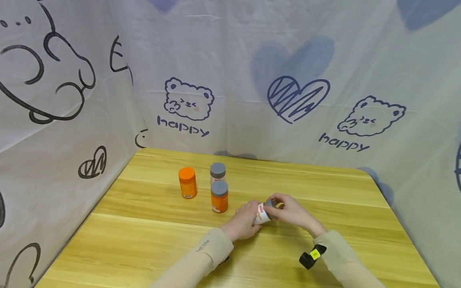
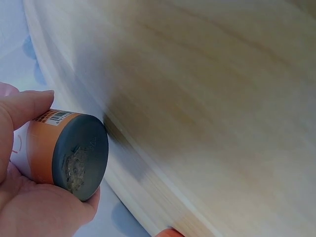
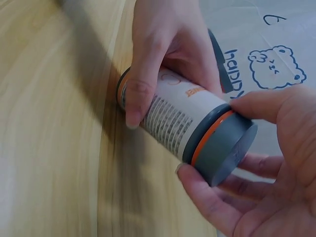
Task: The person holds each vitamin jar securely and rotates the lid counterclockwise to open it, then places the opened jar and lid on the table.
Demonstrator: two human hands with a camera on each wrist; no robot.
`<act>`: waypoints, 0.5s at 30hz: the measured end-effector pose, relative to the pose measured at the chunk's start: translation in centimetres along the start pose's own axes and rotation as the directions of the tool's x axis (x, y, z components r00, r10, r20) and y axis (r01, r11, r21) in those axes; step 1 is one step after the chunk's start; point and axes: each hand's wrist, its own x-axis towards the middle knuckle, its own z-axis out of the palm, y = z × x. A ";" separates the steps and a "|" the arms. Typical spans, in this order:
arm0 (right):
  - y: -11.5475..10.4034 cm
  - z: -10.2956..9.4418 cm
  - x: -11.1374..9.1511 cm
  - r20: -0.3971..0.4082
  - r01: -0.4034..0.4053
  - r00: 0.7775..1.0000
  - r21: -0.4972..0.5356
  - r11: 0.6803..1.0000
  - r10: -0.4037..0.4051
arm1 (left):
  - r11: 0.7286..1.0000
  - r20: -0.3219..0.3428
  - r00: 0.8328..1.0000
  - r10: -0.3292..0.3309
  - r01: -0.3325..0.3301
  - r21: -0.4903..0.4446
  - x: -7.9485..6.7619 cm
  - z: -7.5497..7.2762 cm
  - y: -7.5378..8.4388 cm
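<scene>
My left hand [image 1: 245, 222] grips a supplement jar [image 1: 262, 214] around its white-labelled middle, holding it tilted close over the table. In the left wrist view, its dark grey round end [image 2: 84, 158] with an orange band beside it sticks out past the thumb and fingers. At the other end, my right hand [image 1: 291, 212] has its fingers and thumb curled around the grey lid [image 3: 224, 148]. A thin orange ring shows between that lid and the dark collar on the jar in the right wrist view.
Left of the hands stand an orange jar with an orange lid [image 1: 187, 184], an orange jar with a grey lid [image 1: 219, 198], and another grey-lidded jar [image 1: 217, 171] partly hidden behind it. The wooden table [image 1: 144, 240] meets printed cloth [image 1: 237, 80] at the back and sides.
</scene>
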 end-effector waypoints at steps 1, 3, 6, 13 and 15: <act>0.1 0.0 0.0 -0.003 0.018 1.000 -0.016 1.000 -0.018 | 1.000 -0.002 1.000 0.000 0.000 0.002 0.0 0.0 0.0; 0.4 0.0 -0.1 -0.009 0.050 0.999 -0.043 0.998 -0.050 | 1.000 -0.003 1.000 0.000 0.000 0.007 0.0 0.0 0.0; 0.7 0.1 -0.1 -0.013 0.099 0.995 -0.087 0.991 -0.101 | 1.000 -0.002 1.000 0.002 -0.002 0.004 0.1 0.0 -0.1; 1.3 0.0 -0.3 0.013 0.175 0.985 -0.069 0.982 -0.175 | 1.000 0.002 1.000 0.002 -0.002 0.009 0.0 -0.1 0.0; 1.4 0.0 -0.3 0.020 0.193 0.981 -0.065 0.979 -0.192 | 1.000 0.004 1.000 -0.003 0.003 0.007 0.0 -0.1 0.1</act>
